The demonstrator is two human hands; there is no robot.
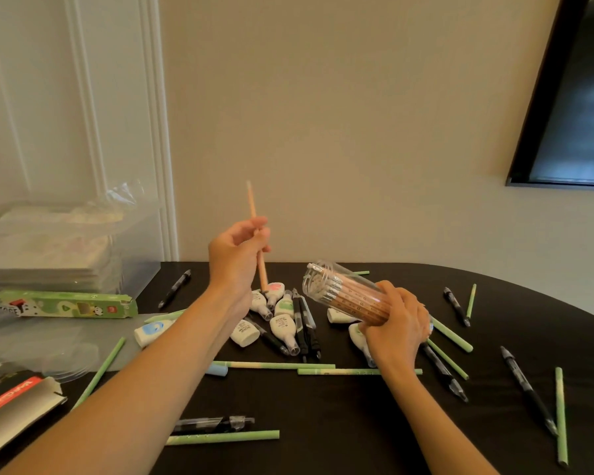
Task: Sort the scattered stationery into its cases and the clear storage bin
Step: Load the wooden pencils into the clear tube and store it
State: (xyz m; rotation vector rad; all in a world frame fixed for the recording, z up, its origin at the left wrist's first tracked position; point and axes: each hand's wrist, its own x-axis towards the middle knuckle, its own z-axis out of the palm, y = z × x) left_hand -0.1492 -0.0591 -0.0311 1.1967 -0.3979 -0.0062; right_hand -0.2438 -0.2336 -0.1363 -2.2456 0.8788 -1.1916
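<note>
— What has each hand got?

— The left hand [238, 250] pinches a slim, pale wooden pencil [255, 231], fingers curled round its middle. Its long axis runs near upright, top leaning slightly to 11 o'clock; the lower end points down at the heap of stationery. Motion blur softens the upper end, so I cannot tell tip from eraser.

— And the other?

— The right hand [396, 322] wraps round the base of a clear plastic tube [336, 289], a ribbed cylinder packed with brown pencils. It is tilted, open mouth aimed toward 10 o'clock, at 3 o'clock from the held pencil and apart from it. The fingers hide the tube's bottom.

— What lies beneath?

— A matt black table [357, 423] with a rounded far edge. At its centre, white teardrop correction-tape dispensers [282, 325] lie mixed with black pens [306, 332]. Long green pencils [316, 371] are scattered flat, pointing all ways.

— And the containers?

— At 9 o'clock sits the clear storage bin [141, 248], frosted, its contents only a pale blur. Before it lies a green cardboard box [66, 305], one end flap open. A grey-and-black case [14, 406] at 8 o'clock is cut off by the frame.
</note>
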